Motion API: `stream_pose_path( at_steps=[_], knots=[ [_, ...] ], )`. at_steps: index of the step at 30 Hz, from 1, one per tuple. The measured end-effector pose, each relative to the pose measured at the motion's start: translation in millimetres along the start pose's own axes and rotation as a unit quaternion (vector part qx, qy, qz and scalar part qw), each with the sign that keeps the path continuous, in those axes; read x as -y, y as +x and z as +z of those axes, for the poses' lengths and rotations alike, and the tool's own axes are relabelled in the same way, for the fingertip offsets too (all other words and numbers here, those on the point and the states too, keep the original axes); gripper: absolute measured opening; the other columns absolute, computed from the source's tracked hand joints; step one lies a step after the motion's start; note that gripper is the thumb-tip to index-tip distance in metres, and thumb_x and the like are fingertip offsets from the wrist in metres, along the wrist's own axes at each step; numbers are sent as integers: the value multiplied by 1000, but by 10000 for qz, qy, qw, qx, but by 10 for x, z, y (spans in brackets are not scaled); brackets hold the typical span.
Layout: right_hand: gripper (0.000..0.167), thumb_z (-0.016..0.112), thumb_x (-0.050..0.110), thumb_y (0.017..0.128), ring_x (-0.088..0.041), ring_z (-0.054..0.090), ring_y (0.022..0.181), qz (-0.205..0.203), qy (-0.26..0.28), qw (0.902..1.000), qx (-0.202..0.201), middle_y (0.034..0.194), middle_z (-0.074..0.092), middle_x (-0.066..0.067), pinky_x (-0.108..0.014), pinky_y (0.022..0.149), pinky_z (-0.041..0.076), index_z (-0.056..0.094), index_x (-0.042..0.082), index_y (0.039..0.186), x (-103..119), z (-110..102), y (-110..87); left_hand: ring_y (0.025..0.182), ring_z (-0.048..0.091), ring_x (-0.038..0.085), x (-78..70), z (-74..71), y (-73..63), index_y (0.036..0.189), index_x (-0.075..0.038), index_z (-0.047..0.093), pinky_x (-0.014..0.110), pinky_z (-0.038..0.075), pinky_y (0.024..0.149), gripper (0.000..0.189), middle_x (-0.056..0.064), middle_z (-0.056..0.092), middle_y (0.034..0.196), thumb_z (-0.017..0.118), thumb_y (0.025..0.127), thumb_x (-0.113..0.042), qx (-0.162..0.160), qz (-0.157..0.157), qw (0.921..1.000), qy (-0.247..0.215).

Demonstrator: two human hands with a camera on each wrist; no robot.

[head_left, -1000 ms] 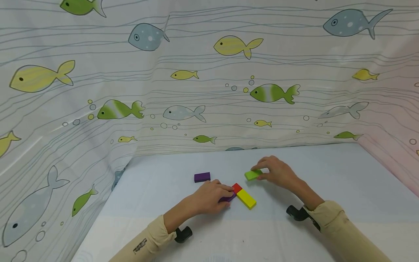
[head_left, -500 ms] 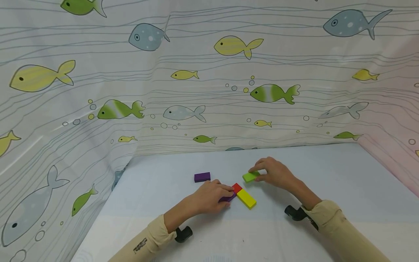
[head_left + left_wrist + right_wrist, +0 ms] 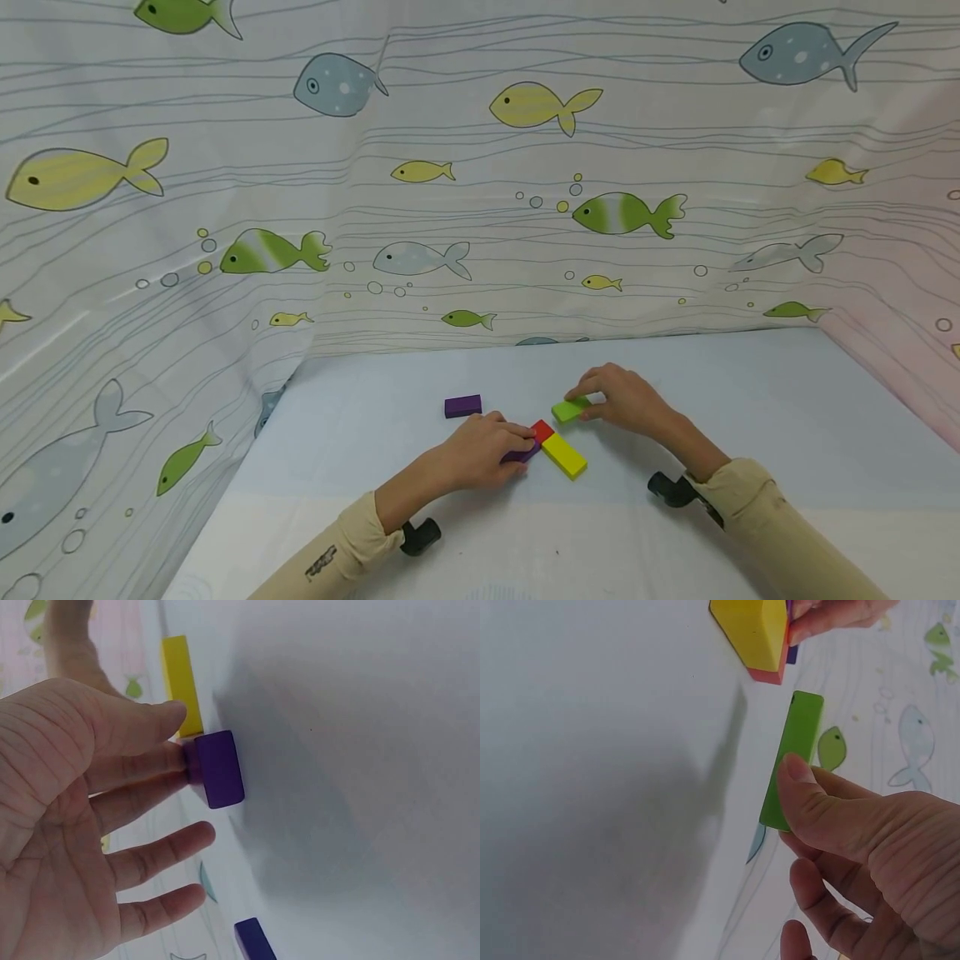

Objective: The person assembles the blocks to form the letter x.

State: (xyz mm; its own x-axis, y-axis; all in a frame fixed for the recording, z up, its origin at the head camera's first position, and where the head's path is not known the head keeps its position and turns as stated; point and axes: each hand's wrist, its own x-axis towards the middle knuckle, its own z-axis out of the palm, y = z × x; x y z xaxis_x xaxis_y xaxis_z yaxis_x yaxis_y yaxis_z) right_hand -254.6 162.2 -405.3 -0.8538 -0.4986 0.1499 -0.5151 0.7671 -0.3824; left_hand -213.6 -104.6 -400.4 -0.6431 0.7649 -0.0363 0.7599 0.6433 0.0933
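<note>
In the head view my left hand [image 3: 483, 454] holds a purple block [image 3: 522, 452] at its sides, partly covering it. The left wrist view shows that purple block [image 3: 221, 769] at the fingertips, with the two outer fingers held apart from it. A red block [image 3: 542, 431] touches the purple one's far end, and a yellow block [image 3: 565, 456] lies against the red one, slanting toward the near right. My right hand [image 3: 626, 400] pinches a lime-green block [image 3: 570, 409] between thumb and fingers. In the right wrist view the green block [image 3: 793, 761] is a short gap from the red block [image 3: 766, 676].
Another purple block [image 3: 462, 406] lies alone on the white table [image 3: 712, 400], behind and left of the left hand. A fish-patterned curtain [image 3: 480, 208] borders the table at the back and left. Dark wrist cameras sit below both forearms.
My right hand has moved the green block left and slightly nearer, toward the red block. The left hand and the joined blocks have stayed in place.
</note>
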Motion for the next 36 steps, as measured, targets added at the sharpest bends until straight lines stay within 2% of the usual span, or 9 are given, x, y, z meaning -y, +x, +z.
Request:
stream_pose_path(
  at_steps=[11, 36],
  knots=[
    [31, 84, 14, 78, -24, 59, 99, -257, -21, 9997, -19, 104, 69, 2, -44, 83, 50, 78, 19, 109, -16, 63, 24, 110, 58, 20, 5, 15, 3, 130, -17, 67, 29, 47, 87, 41, -6, 63, 131, 70, 91, -31, 1, -24, 10000, -34],
    [30, 83, 16, 79, -25, 58, 103, -216, -47, 9996, 202, 106, 69, 2, -45, 84, 49, 78, 19, 108, -34, 165, 89, 109, 58, 20, -1, 7, -3, 129, -17, 67, 28, 47, 84, 41, -6, 63, 131, 70, 91, -32, -23, 20, 10000, 39]
  ],
)
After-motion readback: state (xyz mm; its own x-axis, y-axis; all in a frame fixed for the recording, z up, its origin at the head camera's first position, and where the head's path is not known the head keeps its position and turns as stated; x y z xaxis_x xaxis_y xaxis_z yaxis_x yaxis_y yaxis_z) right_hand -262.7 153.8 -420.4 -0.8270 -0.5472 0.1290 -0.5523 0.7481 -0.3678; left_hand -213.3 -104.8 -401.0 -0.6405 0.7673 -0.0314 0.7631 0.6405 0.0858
